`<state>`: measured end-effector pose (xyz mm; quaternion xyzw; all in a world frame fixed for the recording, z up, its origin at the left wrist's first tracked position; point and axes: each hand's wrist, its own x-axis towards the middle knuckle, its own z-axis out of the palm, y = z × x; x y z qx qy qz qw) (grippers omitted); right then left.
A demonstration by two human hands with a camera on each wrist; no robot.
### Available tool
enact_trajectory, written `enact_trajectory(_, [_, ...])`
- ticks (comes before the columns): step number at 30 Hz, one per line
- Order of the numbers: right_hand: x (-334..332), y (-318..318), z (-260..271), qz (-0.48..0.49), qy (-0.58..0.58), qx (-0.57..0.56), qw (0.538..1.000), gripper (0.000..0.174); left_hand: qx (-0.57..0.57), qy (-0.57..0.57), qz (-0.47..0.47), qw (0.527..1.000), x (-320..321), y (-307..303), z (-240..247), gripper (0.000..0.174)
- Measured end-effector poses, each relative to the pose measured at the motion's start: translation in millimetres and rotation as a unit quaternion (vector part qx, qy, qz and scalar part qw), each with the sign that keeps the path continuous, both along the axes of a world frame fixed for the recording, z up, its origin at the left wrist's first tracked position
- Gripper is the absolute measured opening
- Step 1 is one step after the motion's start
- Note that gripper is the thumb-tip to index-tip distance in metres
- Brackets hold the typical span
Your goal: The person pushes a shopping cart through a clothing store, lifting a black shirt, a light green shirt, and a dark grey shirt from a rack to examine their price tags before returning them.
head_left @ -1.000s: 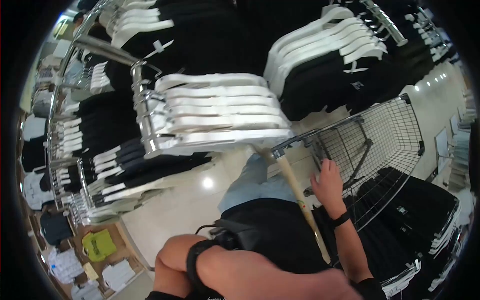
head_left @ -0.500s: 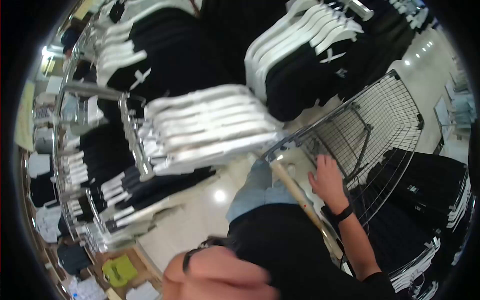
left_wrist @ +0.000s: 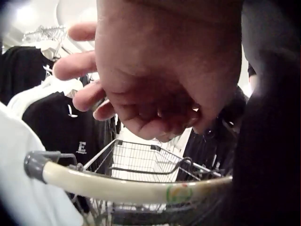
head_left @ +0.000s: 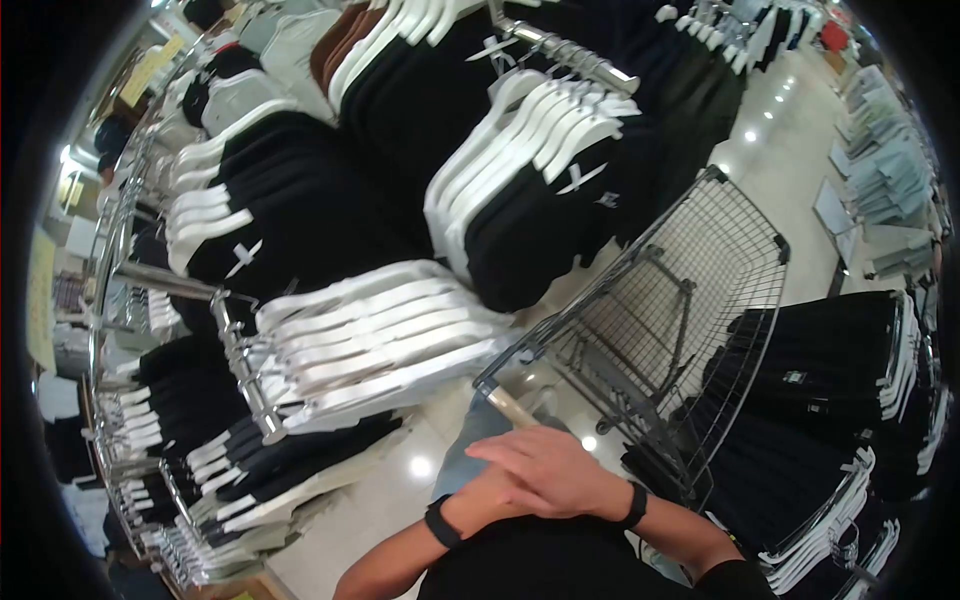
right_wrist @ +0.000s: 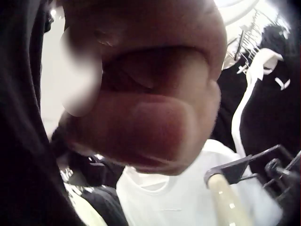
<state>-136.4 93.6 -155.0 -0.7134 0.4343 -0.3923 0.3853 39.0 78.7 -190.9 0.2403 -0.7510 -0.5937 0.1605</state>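
Observation:
In the head view both hands meet in front of the body, over the cart handle (head_left: 508, 408). My right hand (head_left: 570, 468) lies across my left hand (head_left: 490, 497) and covers most of its fingers. The left wrist view shows the left hand's fingers (left_wrist: 155, 127) curled in toward the palm, while the right hand's fingers (left_wrist: 75, 66) stick out spread past its side. Close up in the right wrist view, the two hands overlap. The pale handle bar (left_wrist: 117, 186) runs below them, and no hand grips it.
A wire shopping cart (head_left: 735, 235) stands ahead on the right. White hangers (head_left: 380, 330) and black shirts (head_left: 300, 200) fill metal racks to the left and ahead. More black garments (head_left: 820, 350) hang at right beside the cart. Shiny floor (head_left: 775, 130) runs along the aisle.
The left hand has swung up from the lower foreground to meet the right. The right hand has moved left from beside the cart onto it. The head view has shifted, showing more racks ahead.

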Motion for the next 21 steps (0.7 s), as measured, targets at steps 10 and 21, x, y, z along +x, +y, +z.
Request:
enact_trajectory(10, [4.5, -4.1, 3.0, 0.054, 0.094, -0.048, 0.993, 0.054, -0.211, -0.158, -0.141, 0.954, 10.9, -13.4, 0.5, 0.042])
enact_trajectory(21, [-70.4, 9.2, -52.1, -0.114, 0.305, -0.033, 0.945, 0.043, -0.232, -0.088, 0.018, 0.969, -20.8, -61.3, 55.8, 0.017])
